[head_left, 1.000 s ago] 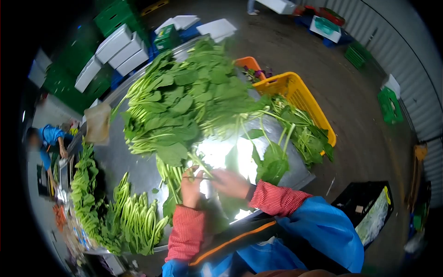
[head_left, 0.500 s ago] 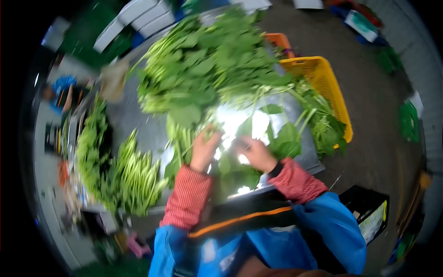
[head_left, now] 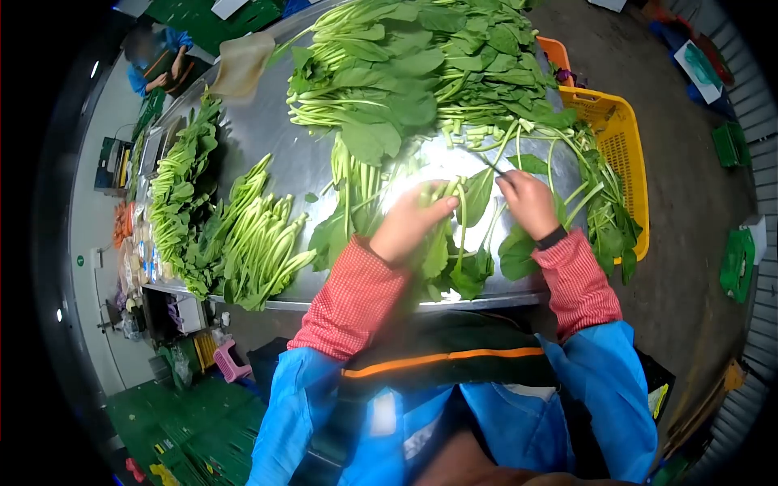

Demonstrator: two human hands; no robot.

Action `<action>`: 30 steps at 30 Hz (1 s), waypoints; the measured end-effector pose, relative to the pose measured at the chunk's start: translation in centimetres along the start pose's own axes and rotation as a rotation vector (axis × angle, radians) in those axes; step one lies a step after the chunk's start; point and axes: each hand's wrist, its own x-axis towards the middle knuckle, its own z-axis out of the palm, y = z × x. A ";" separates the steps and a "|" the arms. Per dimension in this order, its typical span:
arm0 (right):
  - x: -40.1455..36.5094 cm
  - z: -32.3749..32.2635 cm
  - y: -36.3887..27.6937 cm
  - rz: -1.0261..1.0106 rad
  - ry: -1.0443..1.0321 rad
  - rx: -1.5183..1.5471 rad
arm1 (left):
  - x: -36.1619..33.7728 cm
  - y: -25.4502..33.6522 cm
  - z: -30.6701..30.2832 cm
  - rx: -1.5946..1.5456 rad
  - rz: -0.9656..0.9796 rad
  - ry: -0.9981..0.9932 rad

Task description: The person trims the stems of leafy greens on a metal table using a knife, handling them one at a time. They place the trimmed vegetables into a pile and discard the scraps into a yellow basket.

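My left hand [head_left: 415, 220] is closed around the stem ends of a few leafy greens [head_left: 460, 215], whose leaves hang down over the shiny metal table [head_left: 267, 134]. In my right hand [head_left: 528, 202] is a small, thin, dark knife [head_left: 489, 164], its blade pointing up and left toward the cut stem pieces [head_left: 480, 136]. A large pile of leafy greens [head_left: 405, 81] lies beyond both hands. Loose leaves and stems [head_left: 519, 251] lie around my right wrist. A smaller bunch [head_left: 348, 182] rests just left of my left hand.
Lined-up bunches of greens [head_left: 258, 239] lie along the table's left side. A yellow basket [head_left: 628, 138] stands against the right edge, with greens hanging over it, and an orange crate [head_left: 556, 57] is behind it. Another person [head_left: 162, 69] works at the far left.
My view has shifted, so the table sits higher and further right. My hands have moved apart slightly, and the knife and held stems now show clearly instead of blurred.
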 end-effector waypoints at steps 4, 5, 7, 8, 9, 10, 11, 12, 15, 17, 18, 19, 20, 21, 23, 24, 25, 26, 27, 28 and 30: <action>-0.8 -1.6 -3.9 0.188 -0.178 0.790 | 0.4 -1.7 -0.1 -0.016 -0.118 0.009; -1.0 -1.0 -4.1 0.225 -0.277 0.841 | 0.7 -2.8 -0.4 -0.049 -0.093 -0.063; -0.9 -0.9 -5.1 0.257 -0.337 0.941 | 0.7 -3.2 -0.4 -0.064 -0.099 -0.069; -0.8 -0.8 -5.1 0.233 -0.341 0.946 | 0.6 -3.3 -0.5 -0.075 -0.103 -0.067; -0.8 -0.8 -4.8 0.223 -0.371 0.897 | 0.5 -3.3 -1.1 -0.004 -0.135 -0.089; -0.8 -0.9 -4.3 0.212 -0.400 0.848 | 0.5 -3.8 -1.6 0.130 -0.150 -0.027; -1.2 -1.0 -3.6 0.370 -0.409 0.991 | 0.5 -4.5 -2.0 0.263 -0.167 0.034; -1.2 -1.4 -3.9 0.531 -0.416 1.127 | 0.5 -4.9 -2.4 0.395 -0.182 0.095; -0.6 -1.7 -4.7 0.445 -0.385 0.931 | -0.1 -6.9 -2.9 0.437 0.093 0.154; -0.3 1.1 -5.4 0.289 -0.348 0.807 | -0.4 -7.5 -3.1 0.303 0.167 0.113; 0.0 2.4 -5.9 0.295 -0.400 0.814 | -0.6 -6.9 -3.1 0.207 0.108 0.051; 0.6 2.6 -7.1 0.310 -0.448 0.844 | -0.7 -6.3 -3.2 0.111 0.051 -0.011; 1.2 2.8 -8.1 0.326 -0.494 0.874 | -1.1 -5.8 -3.7 0.167 -0.045 -0.001; 1.5 4.1 -8.2 0.312 -0.409 0.933 | -1.5 -5.0 -4.6 0.225 -0.131 0.002; 2.4 7.1 -7.3 0.206 -0.123 0.654 | -1.3 -4.3 -6.5 0.154 -0.097 0.016; 2.8 8.6 -6.2 0.228 -0.152 0.481 | -1.9 -5.0 -7.2 0.010 -0.006 0.018; 3.0 10.8 -4.8 0.149 -0.111 0.349 | -2.3 -4.4 -7.4 -0.092 -0.063 0.061; 2.9 12.2 -4.4 0.148 -0.095 0.217 | -2.4 -3.7 -7.5 -0.191 -0.127 0.101; 3.1 12.4 -4.5 0.152 -0.185 0.152 | -2.5 -3.4 -7.5 -0.298 -0.131 0.100; 3.1 12.8 -4.9 0.204 -0.237 0.120 | -2.7 -3.5 -7.7 -0.407 -0.152 0.110; 2.5 14.5 -4.2 0.208 -0.215 0.214 | -2.2 -4.6 -8.9 -0.390 -0.100 0.102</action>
